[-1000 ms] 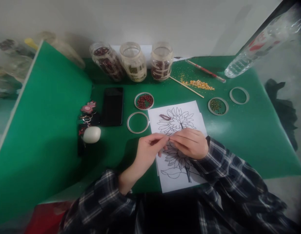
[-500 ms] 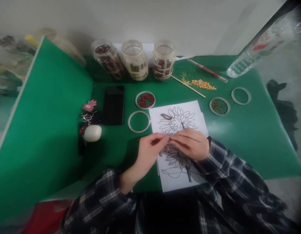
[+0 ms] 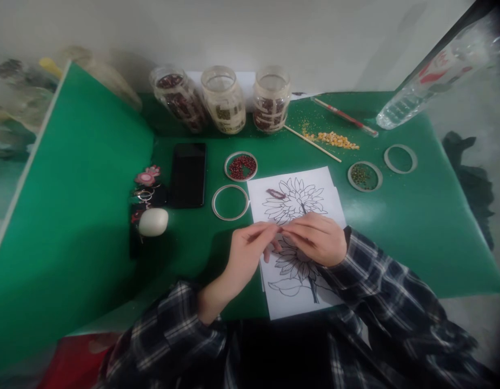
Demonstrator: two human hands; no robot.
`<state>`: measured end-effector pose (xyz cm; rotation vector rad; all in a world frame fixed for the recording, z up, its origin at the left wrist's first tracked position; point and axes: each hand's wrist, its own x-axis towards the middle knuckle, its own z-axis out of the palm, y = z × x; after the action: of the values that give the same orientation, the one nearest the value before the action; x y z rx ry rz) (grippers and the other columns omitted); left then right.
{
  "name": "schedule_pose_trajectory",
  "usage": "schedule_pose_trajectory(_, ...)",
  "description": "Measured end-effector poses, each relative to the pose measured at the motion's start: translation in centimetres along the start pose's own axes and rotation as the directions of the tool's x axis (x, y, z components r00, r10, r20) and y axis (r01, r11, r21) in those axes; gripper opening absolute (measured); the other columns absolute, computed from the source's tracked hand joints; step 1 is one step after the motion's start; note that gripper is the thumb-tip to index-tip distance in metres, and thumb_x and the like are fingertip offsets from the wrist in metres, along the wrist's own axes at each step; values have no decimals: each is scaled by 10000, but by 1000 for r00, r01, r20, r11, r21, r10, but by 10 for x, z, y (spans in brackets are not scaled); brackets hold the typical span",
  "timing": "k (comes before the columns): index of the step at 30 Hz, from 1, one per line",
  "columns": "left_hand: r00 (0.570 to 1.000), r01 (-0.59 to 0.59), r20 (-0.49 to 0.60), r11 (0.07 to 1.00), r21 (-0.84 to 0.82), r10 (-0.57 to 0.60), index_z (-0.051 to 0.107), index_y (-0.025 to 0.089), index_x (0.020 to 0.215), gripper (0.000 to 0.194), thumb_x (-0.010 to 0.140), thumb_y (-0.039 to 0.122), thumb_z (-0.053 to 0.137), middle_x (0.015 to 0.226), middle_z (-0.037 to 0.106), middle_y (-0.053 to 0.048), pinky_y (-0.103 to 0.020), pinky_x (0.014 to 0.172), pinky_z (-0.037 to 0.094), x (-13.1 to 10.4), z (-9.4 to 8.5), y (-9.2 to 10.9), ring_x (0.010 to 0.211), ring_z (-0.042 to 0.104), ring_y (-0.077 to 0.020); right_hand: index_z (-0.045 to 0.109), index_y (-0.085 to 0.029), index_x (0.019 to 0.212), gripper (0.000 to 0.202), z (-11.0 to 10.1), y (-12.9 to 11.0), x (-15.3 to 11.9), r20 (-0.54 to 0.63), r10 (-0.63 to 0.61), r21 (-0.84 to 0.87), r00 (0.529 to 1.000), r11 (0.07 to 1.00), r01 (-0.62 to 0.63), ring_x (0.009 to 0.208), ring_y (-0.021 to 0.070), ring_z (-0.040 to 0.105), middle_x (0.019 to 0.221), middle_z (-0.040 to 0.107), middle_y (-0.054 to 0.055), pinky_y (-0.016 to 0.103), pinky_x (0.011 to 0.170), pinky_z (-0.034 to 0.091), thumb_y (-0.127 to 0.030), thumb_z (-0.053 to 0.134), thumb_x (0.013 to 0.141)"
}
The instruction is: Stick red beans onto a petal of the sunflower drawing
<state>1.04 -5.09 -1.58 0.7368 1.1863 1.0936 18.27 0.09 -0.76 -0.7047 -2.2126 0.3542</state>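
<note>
My left hand (image 3: 250, 248) and my right hand (image 3: 317, 237) meet fingertip to fingertip above a white sheet of paper (image 3: 282, 305). Both are pinched closed; whatever lies between the fingertips is too small to make out. Printed on the sheet are two sunflowers in black outline, partly covered by my hands. One upper petal (image 3: 276, 193) is edged in dark red. Beyond the sheet's top left corner sits a round lid of red beans (image 3: 242, 166). A bare ring-shaped lid (image 3: 230, 217) lies just left of the paper.
Three glass jars (image 3: 224, 102) line the back. Corn kernels (image 3: 337, 140), a wooden stick (image 3: 312, 142), a wrapped red stick (image 3: 347, 116), a lid of green beans (image 3: 365, 177), another ring (image 3: 400, 159) and a plastic bottle (image 3: 420, 92) stand right. A phone (image 3: 188, 175), keys (image 3: 144, 193) and white case (image 3: 153, 222) lie left.
My fingertips have shifted very slightly while staying together, and the lower fingers of my left hand have spread a little. Everything on the table keeps its place.
</note>
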Motion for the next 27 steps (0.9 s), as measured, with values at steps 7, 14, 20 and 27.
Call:
schedule_pose_trajectory(7,1000,4,-9,999,53,-3,730,142,826,238,834,360,634,784,694,-70,-186,367,370,-1,1,2,552,601,-109,675,-142,955,144,0,2,0,28,-20,27,999,999,19,703,147,649,837,723,72,292,617,577,-108,657,816)
schedule_pose_trajectory(14,948,-319,118,851,418,297,693,152,967,216,892,249,515,1006,695,-89,-293,680,549,-1,3,-4,840,660,-171,698,-168,910,106,-13,2,9,-1,141,78,990,987,-141,745,146,659,818,714,46,295,674,575,-124,634,838)
schedule_pose_trajectory(20,787,-595,484,261,760,382,464,157,1342,493,852,170,511,1371,526,-120,-470,1077,391,0,8,-25,1325,425,-256,704,-192,903,122,-29,6,26,53,179,-65,982,982,-175,790,159,662,849,714,39,312,719,558,-153,591,878)
schedule_pose_trajectory(27,796,-584,500,217,782,341,537,150,1250,404,849,189,513,1350,533,-128,-463,1104,367,1,10,-29,1299,453,-259,703,-168,847,183,4,42,38,229,170,-242,958,964,-113,773,162,640,801,702,48,297,715,522,-186,533,911)
